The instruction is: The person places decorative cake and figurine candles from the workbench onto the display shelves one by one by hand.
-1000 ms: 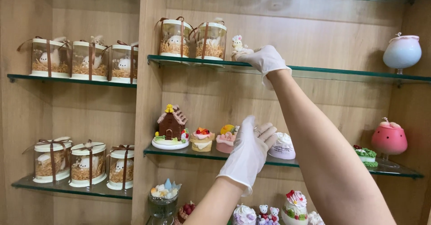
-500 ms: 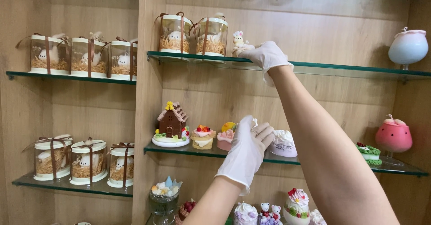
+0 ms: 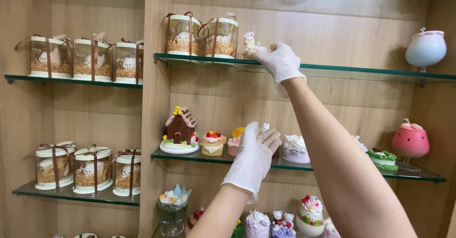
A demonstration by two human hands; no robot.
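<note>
One small bunny figurine on the top glass shelf — right hand grasping it, seemingly mid-placement — left hand released, empty.

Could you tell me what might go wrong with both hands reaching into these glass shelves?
The right hand grips a small white bunny figure at the front edge of the top glass shelf; it could slip off or bump the ribboned clear box beside it. The right forearm crosses over the middle shelf, where the left hand works among small cake figures that a careless move could topple.
</note>
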